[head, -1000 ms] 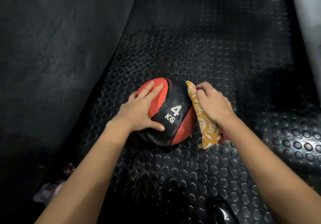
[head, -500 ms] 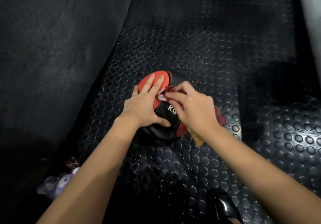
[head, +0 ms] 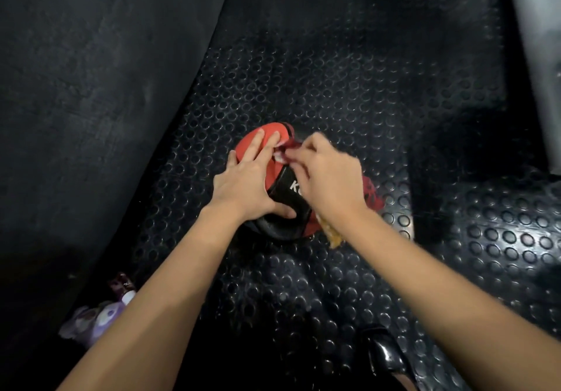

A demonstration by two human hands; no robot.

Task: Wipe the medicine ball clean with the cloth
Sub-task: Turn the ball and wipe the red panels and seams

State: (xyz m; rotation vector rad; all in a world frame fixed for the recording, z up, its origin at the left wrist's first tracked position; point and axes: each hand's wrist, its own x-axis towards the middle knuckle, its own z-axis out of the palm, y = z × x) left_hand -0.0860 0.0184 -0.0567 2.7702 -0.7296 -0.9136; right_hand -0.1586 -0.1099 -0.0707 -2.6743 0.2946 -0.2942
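Mid-wipe, my flat left hand (head: 247, 187) steadied the ball (head: 282, 205) while my right hand (head: 326, 178) gripped the cloth (head: 372, 191) on top; much remained unwiped.

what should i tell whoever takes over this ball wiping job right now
Left hand: fingers spread flat on the ball, thumb pressed against its near black side, steadying it.
Right hand: curled round the cloth, pressing it onto the top of the ball.
The ball sits on the studded rubber floor mat. The cloth's tail hangs out under the right wrist, on the ball's right side.
Done: ball braced, cloth on its top.
Left: how much is clean cannot be told from the view; probably wipe the red panel under the left hand, the near black side and the underside, turning the ball as needed.
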